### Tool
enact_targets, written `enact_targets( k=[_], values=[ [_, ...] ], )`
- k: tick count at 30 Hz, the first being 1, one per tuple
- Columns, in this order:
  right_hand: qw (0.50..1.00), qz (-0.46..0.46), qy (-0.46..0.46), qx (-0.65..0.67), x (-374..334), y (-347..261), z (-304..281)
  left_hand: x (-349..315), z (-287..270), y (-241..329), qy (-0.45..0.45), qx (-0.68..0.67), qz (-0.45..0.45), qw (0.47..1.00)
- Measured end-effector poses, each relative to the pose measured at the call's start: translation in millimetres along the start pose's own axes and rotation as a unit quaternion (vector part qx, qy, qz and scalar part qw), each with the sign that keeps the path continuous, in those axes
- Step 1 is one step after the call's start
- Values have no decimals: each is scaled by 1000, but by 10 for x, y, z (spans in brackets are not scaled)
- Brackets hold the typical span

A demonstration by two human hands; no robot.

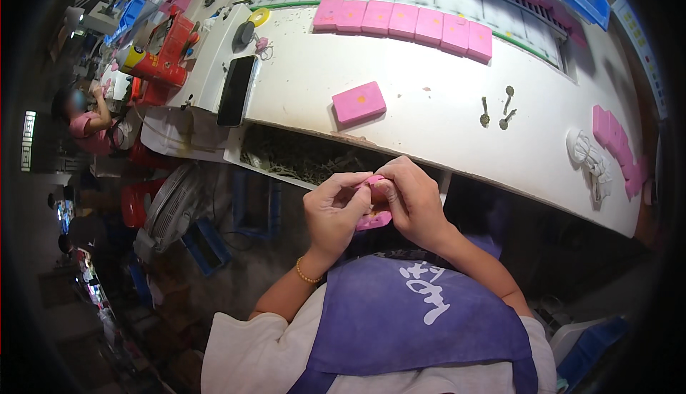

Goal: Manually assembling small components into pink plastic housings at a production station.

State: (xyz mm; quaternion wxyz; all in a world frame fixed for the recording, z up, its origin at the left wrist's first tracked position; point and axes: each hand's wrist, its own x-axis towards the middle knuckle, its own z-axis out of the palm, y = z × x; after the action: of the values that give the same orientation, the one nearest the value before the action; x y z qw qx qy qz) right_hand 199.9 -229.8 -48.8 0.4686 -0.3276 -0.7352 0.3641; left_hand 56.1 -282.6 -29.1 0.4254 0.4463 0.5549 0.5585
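Note:
Both my hands are raised in front of my apron, just off the near edge of the white table. Between them is a pink rubbery-looking piece (374,220), partly hidden by my fingers. My left hand (334,212) closes on its left side, thumb and fingertips pinched near the top. My right hand (414,201) is curled around the right side, its thumb pressing close to the left thumb. A dark spot shows at the fingertips, too small to make out. Beyond my hands, a pink block (359,102) with a yellowish spot lies alone on the table.
A row of pink blocks (404,21) lines the back. Three small dark stemmed pieces (506,112) and crumpled white gloves (590,158) lie right. A phone (237,92) rests left. An open drawer (286,155) holds dark scraps. A co-worker (93,119) sits far left.

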Motion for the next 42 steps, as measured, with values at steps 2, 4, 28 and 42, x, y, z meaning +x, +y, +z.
enact_targets(
  k=[2,4,28,42],
  values=[
    [1000,-4,0,0,-5,12,10,-4,13,-17,23,-59,-42,997],
    [1000,-4,-2,5,-15,21,18,9,3,-32,32,-68,-66,995],
    [977,170,-62,113,-60,27,47,175,-242,-2,-88,20,-82,993],
    [934,274,-72,219,-90,117,85,87,-419,-210,-215,-172,-267,923]
  ],
)
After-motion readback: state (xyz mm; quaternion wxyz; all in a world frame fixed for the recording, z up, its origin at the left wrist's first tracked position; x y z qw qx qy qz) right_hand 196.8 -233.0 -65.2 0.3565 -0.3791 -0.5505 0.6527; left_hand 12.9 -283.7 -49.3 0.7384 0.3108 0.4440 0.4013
